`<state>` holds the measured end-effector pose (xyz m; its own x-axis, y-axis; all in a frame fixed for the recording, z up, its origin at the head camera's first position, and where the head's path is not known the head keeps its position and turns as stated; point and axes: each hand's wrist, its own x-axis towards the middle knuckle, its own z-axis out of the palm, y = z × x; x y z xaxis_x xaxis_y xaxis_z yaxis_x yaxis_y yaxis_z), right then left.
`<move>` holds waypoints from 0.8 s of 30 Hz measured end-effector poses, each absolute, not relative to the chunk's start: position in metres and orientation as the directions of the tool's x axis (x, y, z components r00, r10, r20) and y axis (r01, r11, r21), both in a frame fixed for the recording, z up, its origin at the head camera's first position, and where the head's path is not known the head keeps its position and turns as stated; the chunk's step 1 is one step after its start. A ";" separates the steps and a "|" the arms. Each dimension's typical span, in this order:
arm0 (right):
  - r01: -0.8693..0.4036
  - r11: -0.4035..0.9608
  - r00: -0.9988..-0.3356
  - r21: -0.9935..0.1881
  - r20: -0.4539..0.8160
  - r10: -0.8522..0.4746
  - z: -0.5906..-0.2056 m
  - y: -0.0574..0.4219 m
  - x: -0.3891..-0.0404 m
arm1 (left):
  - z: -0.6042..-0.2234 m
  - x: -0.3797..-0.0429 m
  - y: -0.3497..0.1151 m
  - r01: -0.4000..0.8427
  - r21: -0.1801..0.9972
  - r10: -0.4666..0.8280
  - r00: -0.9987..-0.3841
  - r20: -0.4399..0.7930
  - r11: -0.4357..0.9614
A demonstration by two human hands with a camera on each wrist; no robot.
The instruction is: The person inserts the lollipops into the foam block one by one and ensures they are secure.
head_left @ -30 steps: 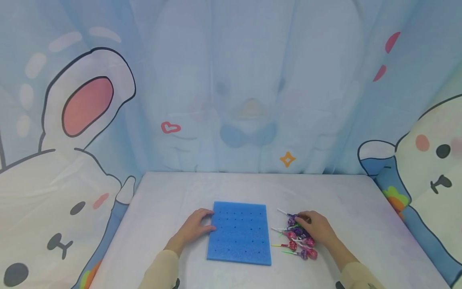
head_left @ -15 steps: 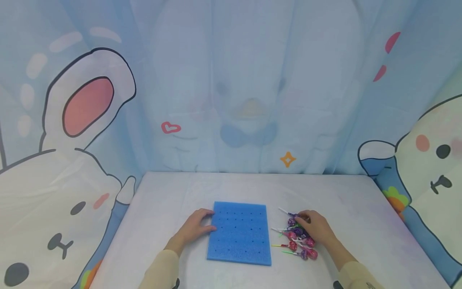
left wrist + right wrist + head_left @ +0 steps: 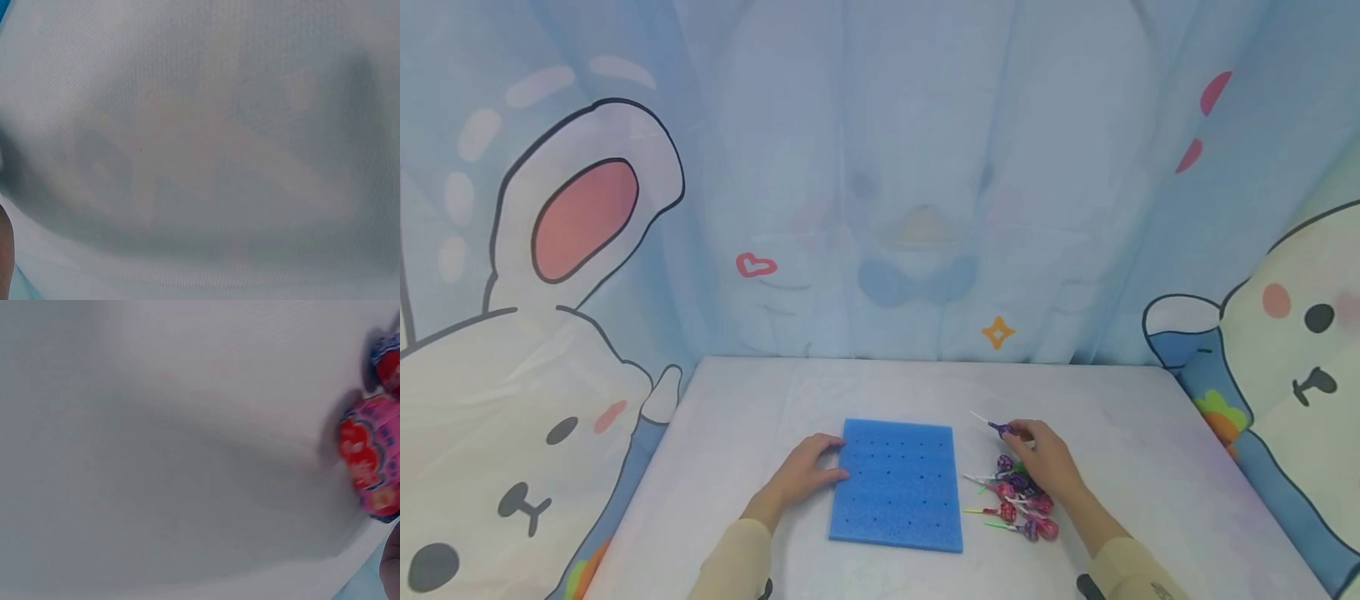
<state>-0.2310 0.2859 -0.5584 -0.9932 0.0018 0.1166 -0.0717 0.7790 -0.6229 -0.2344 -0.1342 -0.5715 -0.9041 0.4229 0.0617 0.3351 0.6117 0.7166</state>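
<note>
We're seeing a purple-wrapped lollipop [image 3: 1003, 430] sitting right at the fingertips of the right hand [image 3: 1047, 458], which is pinching it by the wrapped end, so the fingers are curling in on it and the rest of the hand is lying to its right. Going by the blue foam board [image 3: 902, 487], we're finding that lollipop just off its far right corner, not touching, with the white stick pointing away from the hand. The other lollipops [image 3: 1007, 510] are lying in a loose pile along the board's right side, sticks mostly facing it, and the right hand is partly covering them from our angle. Over at the board's left edge, the left hand [image 3: 805, 469] is resting pretty relaxed, fingers and thumb spread apart and touching the foam. Everything's lying on a white-covered table [image 3: 775, 400].
</note>
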 end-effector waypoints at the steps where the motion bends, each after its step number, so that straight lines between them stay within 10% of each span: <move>1: -0.074 0.778 -0.992 -0.624 0.125 0.007 -0.557 0.283 -0.232 | -0.571 -0.234 -0.134 0.336 0.717 0.424 -0.904 0.063 0.610; 24: -0.019 0.512 -0.998 -0.859 0.043 0.035 -0.530 0.231 -0.254 | -0.571 -0.235 -0.134 0.341 0.718 0.428 -0.901 0.066 0.607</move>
<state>-0.2542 0.2313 -0.5299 -0.9984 0.0352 0.0433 -0.0192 0.5118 -0.8589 -0.2348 -0.1342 -0.5708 -0.9012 0.4284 0.0663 0.3413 0.6071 0.7176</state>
